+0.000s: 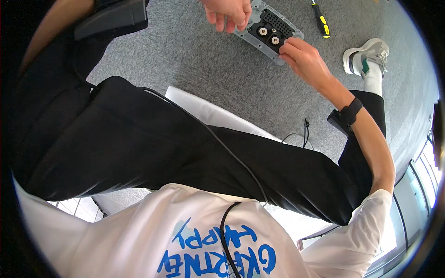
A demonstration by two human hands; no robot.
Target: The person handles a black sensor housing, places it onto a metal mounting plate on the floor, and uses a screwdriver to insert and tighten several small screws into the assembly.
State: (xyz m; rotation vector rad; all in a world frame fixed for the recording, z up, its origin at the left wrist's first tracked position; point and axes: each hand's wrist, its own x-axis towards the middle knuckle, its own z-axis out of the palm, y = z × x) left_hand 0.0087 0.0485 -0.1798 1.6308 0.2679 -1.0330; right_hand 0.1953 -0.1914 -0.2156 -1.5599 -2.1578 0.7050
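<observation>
A grey metal housing (259, 43) with a black centre, two round metal fittings and a grid of small holes lies tilted on the carpet at the top of the view. Its top edge runs close to my left hand (229, 13), whose bent fingers hang down beside the left end with gaps between them; nothing shows in them. At the right end, my right hand (306, 61) has its fingers and thumb pinched together by the black part's corner. Whatever they grip there is hidden by the fingers.
A screwdriver (321, 22) with a black and yellow handle lies to the right of the housing. My shoe (368, 56) rests farther right. A white sheet-like edge (208, 107) runs along my leg, and a thin black cable (306, 132) sits on the carpet (222, 69).
</observation>
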